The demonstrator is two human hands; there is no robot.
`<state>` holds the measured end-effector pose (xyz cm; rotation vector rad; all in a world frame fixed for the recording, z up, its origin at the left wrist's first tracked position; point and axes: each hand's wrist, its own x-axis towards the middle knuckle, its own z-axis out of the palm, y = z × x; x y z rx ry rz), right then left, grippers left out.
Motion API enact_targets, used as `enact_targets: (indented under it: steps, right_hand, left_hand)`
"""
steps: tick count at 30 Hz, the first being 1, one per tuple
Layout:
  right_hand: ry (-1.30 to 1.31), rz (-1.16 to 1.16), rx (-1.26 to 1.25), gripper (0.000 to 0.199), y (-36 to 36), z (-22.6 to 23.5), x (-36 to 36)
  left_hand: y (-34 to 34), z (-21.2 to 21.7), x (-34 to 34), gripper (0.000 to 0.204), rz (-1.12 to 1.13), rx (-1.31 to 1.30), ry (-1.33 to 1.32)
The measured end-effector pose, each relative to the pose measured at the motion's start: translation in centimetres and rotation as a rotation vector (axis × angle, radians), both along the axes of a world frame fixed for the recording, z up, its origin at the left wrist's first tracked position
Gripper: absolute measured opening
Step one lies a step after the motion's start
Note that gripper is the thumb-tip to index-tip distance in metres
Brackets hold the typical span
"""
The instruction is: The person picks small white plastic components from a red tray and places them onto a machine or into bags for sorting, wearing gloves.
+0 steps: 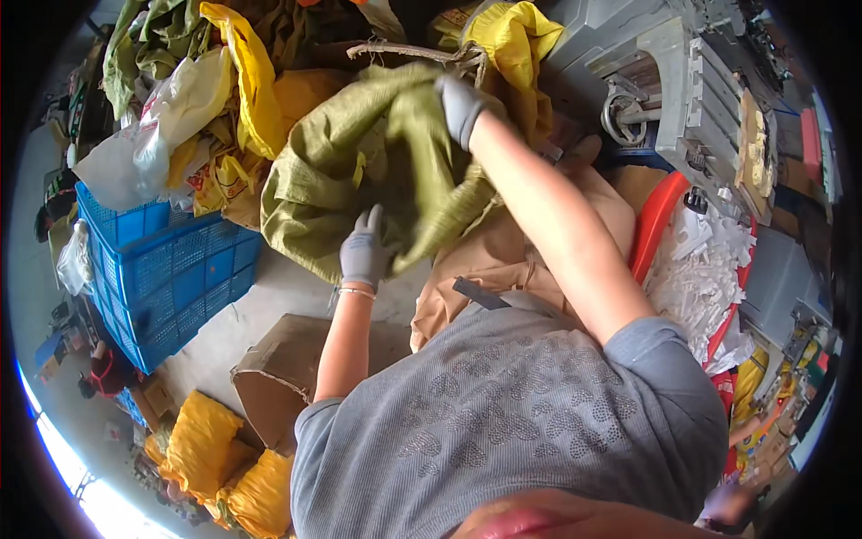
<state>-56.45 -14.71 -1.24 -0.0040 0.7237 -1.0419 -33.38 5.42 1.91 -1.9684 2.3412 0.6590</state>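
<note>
Your right hand (462, 106), gloved, is closed on the upper edge of the olive-green woven sack (359, 162), lifting it over your lap. Your left hand (364, 251) presses nearly flat against its lower folds, fingers loosely spread. The sack looks only part opened, still bunched. Left of it sits a blue plastic crate (171, 269), with yellow bags (238, 72) piled behind and an open cardboard box (278, 368) below.
</note>
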Motion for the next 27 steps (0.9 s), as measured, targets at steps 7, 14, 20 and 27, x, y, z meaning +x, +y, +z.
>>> enact_targets:
  steps: [7,14,20,27]
  right_hand:
    - [0.421,-0.29,-0.318,0.023,-8.1,2.6,-11.8]
    - [1.906,-0.229,-0.894,0.043,-0.6,8.8,-11.9]
    - [2.079,1.01,-1.058,0.065,2.5,7.5,-4.3]
    - [1.653,0.067,-1.599,0.039,-1.6,12.0,-0.8]
  left_hand:
    - [-2.5,1.4,3.2,0.026,-0.142,-0.298,-0.274]
    - [-2.0,3.6,1.5,0.017,0.119,-0.344,-0.035]
    - [-6.9,8.0,2.1,0.023,0.098,-0.648,0.106]
    - [-5.0,9.9,5.2,0.033,0.313,-0.796,0.244]
